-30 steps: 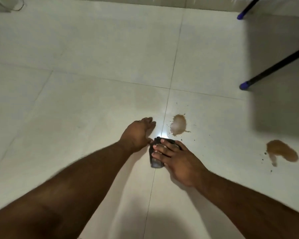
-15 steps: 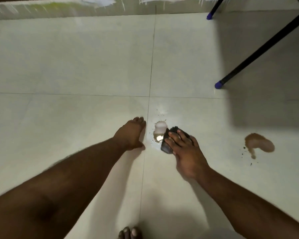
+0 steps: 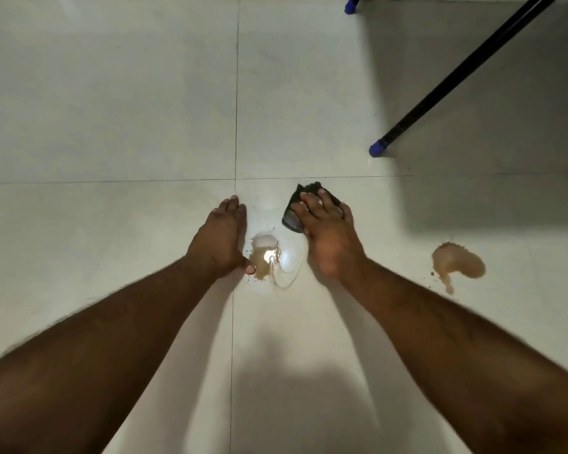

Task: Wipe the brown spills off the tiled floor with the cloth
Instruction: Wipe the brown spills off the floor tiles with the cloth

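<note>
Spreading out under everything is the pale tiled floor (image 3: 112, 93), its big glossy squares divided by thin dark grout lines that cross just beyond the person's hands. A broad shadow darkens the far right part of it, and through that shadow slants a black leg (image 3: 456, 77) ending in a blue cap (image 3: 377, 149) planted on the tile; a second blue cap (image 3: 350, 8) peeks in at the top edge. Two bare forearms reach forward from the bottom corners. The left hand (image 3: 220, 240) lies palm-down on the floor with fingers straight and together, its grip holding nothing, the thumb just touching the edge of the nearer spill. The right hand (image 3: 328, 234) presses flat on top of the dark cloth (image 3: 292, 214), fingers stretched over it rather than curled round it, so the cloth is pinned to the tile just beyond and to the right of that spill. Well off to the right lies the larger brown spill (image 3: 458, 263), a curved puddle with a small tail and a few specks beside it. Between the two hands sits the smaller brown spill (image 3: 264, 260), partly smeared, with a thin wet streak curving along its right side and a bright glint of light in its middle.
</note>
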